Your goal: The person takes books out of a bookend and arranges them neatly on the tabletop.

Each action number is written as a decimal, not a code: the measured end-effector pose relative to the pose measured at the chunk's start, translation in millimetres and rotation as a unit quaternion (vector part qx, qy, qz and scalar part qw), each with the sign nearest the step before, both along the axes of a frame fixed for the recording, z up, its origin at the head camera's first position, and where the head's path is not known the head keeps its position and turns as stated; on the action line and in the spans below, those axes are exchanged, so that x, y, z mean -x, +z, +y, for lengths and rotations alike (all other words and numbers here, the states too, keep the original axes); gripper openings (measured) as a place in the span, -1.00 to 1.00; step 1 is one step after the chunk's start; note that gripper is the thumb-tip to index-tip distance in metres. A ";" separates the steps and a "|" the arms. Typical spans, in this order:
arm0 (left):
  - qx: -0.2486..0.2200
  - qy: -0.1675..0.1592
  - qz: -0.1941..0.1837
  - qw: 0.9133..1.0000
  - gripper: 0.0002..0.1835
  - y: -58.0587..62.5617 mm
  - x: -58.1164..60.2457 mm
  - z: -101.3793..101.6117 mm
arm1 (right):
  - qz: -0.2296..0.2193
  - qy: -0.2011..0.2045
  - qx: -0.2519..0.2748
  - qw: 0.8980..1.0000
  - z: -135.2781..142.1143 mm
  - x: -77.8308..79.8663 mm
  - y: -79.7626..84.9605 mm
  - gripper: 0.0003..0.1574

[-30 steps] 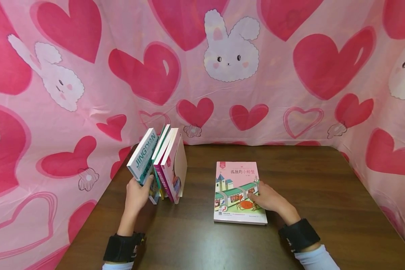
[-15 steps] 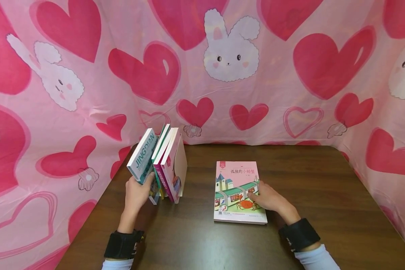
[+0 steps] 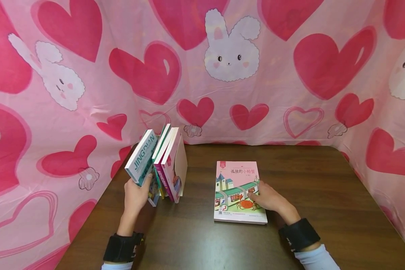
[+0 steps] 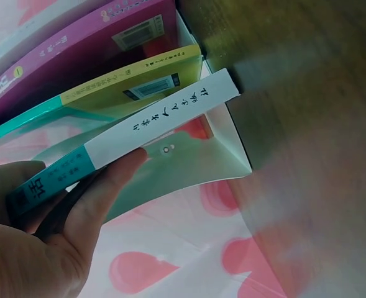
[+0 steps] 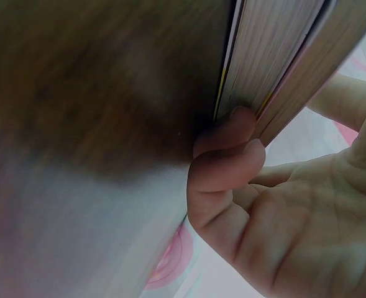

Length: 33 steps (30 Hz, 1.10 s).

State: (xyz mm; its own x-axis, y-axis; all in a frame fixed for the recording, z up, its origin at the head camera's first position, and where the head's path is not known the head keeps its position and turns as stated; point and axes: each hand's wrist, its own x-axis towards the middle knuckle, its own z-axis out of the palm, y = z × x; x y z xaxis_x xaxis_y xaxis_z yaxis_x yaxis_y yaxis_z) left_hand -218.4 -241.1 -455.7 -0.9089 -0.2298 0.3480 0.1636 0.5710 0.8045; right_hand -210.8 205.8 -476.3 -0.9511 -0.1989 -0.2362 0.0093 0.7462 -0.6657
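Note:
My left hand (image 3: 136,195) grips a teal-and-white book (image 3: 143,157), thumb on its front cover. This book leans left in the head view, a little apart from the other upright books. In the left wrist view its spine (image 4: 158,118) shows, with fingers on both sides. Beside it stand a green-and-yellow book (image 4: 133,84), a purple book (image 4: 77,53) and a pink book (image 3: 172,168). My right hand (image 3: 271,197) holds the right edge of a pink picture book (image 3: 234,191) with a crab, thumb on the cover. Fingers (image 5: 226,167) curl against page edges; two stacked page blocks show.
A cream book holder (image 3: 181,163) stands around the upright books at the left of the brown wooden table (image 3: 307,168). Its pale side panel (image 4: 189,158) shows beyond the gripped book. A pink heart-patterned cloth (image 3: 195,86) hangs behind and along both sides.
The teal-and-white book and my left hand have shifted slightly left and toward me, widening the gap to the other books a little. My right hand has stayed in place.

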 end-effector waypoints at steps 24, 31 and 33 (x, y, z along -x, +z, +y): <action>0.007 0.029 0.027 0.999 -0.48 15.5 -27.7 3.6 | 0.013 -0.002 0.005 1.000 -1.0 -2.3 0.4 -0.12; 0.000 0.022 0.011 1.000 -0.42 22.1 -38.6 4.6 | 0.011 -0.002 0.004 1.000 -1.3 -2.6 1.0 -0.12; 0.002 0.024 0.009 1.000 -0.42 22.6 -40.3 4.3 | 0.010 -0.002 0.000 1.000 -1.3 -2.6 1.1 -0.12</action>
